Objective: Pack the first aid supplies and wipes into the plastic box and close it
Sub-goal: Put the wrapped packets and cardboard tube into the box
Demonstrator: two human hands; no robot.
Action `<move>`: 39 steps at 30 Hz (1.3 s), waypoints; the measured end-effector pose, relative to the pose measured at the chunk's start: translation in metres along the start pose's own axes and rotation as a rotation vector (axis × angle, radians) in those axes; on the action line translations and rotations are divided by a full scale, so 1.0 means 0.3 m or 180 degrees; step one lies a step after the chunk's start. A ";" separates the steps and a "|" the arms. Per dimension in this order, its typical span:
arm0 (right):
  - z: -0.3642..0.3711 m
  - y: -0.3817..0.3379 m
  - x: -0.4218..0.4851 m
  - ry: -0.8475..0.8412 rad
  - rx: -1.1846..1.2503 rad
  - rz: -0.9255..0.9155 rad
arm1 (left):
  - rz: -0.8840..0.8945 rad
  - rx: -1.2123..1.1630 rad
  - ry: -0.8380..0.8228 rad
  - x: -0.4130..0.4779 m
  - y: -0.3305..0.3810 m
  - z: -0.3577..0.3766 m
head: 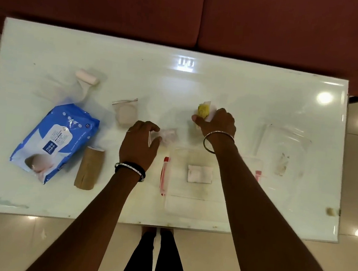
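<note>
**Both hands picking up small supplies, box still open and nearly empty**

While the clear plastic box [191, 204] sits open at the near edge of the white table [232, 90], only one thing is visible inside it: a small white gauze pad [199, 174]. So packing is at an early stage.

Right hand [217, 123] is closed around a yellow-and-white packet [204, 110], just beyond the far side of the box; cannot tell if it is lifted or touching the table. Left hand [139, 143] has fingers narrowed onto a small pale pink packet [169, 134], left of the box's far corner; looks like a pinch, contact partly hidden, blurry.

Still out on the table, left side: blue wet wipes pack [57, 141], tan bandage roll [89, 168] just beside it, white bandage roll [87, 76] farther back with a loose tail, and a round pale pad in wrapper [126, 111]. A red-and-white flat item [164, 175] lies against the box's left wall; cannot tell what it is. The clear lid [281, 149] lies to the right of the box, apart from it.

Step in hand, judged: grab-and-transfer of two small packets. Next move calls for bringing both hands back over the box opening and releasing inside. Wipes pack is bulky, probably needs to lie flat, so small items should go to one side. Lid goes on last.
</note>
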State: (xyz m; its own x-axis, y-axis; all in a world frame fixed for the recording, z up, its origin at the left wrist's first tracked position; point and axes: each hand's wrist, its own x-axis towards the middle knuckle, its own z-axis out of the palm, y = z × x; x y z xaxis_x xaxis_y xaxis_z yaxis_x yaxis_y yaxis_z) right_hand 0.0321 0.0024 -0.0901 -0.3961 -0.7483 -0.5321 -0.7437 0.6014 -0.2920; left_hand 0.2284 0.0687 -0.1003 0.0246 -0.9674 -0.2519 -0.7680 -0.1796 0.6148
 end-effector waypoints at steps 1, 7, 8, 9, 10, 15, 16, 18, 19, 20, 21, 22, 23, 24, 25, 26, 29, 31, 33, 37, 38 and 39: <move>0.015 0.004 0.010 -0.0016 -0.0118 -0.0004 | -0.0011 0.0068 -0.0054 0.002 0.000 0.004; 0.011 0.015 0.023 0.0238 0.0151 -0.0042 | -0.0147 0.0284 -0.0401 0.014 -0.002 0.011; -0.010 0.009 0.017 0.0402 0.0416 -0.0077 | -0.0133 0.0342 -0.0468 0.019 -0.004 0.013; -0.036 0.003 0.005 0.0605 0.0771 -0.0166 | -0.0106 0.0419 -0.0527 0.025 -0.007 0.016; -0.066 0.000 -0.017 0.0806 0.1171 -0.0286 | -0.0072 0.0493 -0.0578 0.030 -0.009 0.018; -0.174 0.032 -0.254 0.1085 0.2783 -0.0565 | 0.0005 0.0653 -0.0658 0.032 0.000 0.023; -0.174 0.054 -0.304 0.1012 0.2978 -0.0513 | 0.0000 0.0663 -0.0643 0.035 -0.001 0.023; -0.154 0.109 -0.396 0.0825 0.3263 -0.0340 | 0.0026 0.0657 -0.0644 0.036 0.003 0.024; -0.133 0.138 -0.432 0.0691 0.3362 -0.0233 | 0.0042 0.0629 -0.0644 0.037 0.001 0.024; -0.110 0.169 -0.469 0.0547 0.3425 -0.0135 | 0.0060 0.0585 -0.0647 0.034 0.002 0.026; -0.084 0.200 -0.502 0.0411 0.3434 -0.0059 | 0.0067 0.0535 -0.0652 0.028 0.004 0.027; -0.058 0.228 -0.528 0.0290 0.3385 -0.0003 | 0.0048 0.0471 -0.0658 0.021 0.003 0.028; -0.032 0.253 -0.548 0.0193 0.3271 0.0062 | 0.0005 0.0373 -0.0639 0.011 0.004 0.026; -0.010 0.271 -0.559 0.0105 0.3112 0.0148 | -0.0059 0.0228 -0.0568 0.002 0.007 0.023; 0.009 0.282 -0.564 0.0020 0.2921 0.0239 | -0.0145 0.0040 -0.0443 -0.013 0.011 0.016; 0.026 0.288 -0.563 -0.0061 0.2720 0.0311 | -0.0270 -0.0182 -0.0269 -0.030 0.020 0.004; 0.063 0.279 -0.520 -0.0101 0.2137 0.0384 | -0.0909 -0.0970 0.0190 -0.101 0.059 -0.047; 0.086 0.261 -0.473 -0.0134 0.1825 0.0450 | -0.1217 -0.1634 0.0172 -0.163 0.076 -0.075; 0.110 0.241 -0.427 -0.0264 0.1659 0.0536 | -0.1373 -0.2132 0.0050 -0.223 0.087 -0.095; 0.161 0.206 -0.368 -0.0360 0.1476 0.0663 | -0.1554 -0.2587 -0.0185 -0.323 0.119 -0.089; 0.173 0.199 -0.364 -0.0371 0.1422 0.0666 | -0.1582 -0.2679 -0.0214 -0.338 0.123 -0.082; 0.185 0.193 -0.362 -0.0374 0.1384 0.0668 | -0.1597 -0.2768 -0.0227 -0.349 0.125 -0.076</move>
State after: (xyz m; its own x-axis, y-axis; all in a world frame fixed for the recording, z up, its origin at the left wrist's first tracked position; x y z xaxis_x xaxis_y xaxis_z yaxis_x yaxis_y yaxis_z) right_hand 0.0620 0.1340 -0.0931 -0.4313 -0.5769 -0.6936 -0.3509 0.8156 -0.4601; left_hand 0.2116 0.1591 -0.0337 0.1567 -0.7365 -0.6580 0.0552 -0.6587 0.7504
